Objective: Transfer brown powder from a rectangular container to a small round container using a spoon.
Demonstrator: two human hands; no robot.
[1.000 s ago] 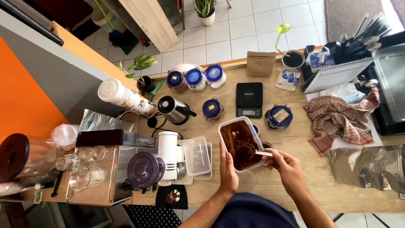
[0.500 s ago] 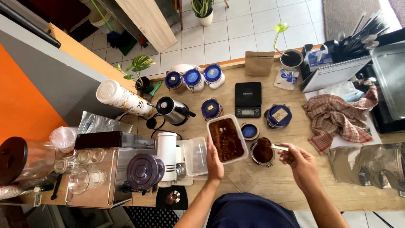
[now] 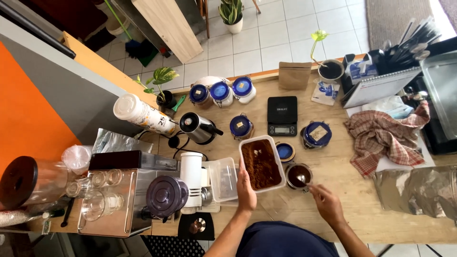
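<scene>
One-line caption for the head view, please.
Left hand steadies a tub of brown grounds while the right hand holds a spoon in a small jar on the table.

- Clear rectangular plastic tub [image 3: 261, 163]: dark brown grounds
- Round glass jars' lids [image 3: 222, 90]: blue
- Crumpled cloth [image 3: 383, 135]: red-and-white check
- Flat square scale [image 3: 282, 115]: black
- Wall panel [image 3: 26, 114]: orange

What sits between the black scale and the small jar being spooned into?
In the head view, a blue lid lies between the scale and the jar.
</scene>
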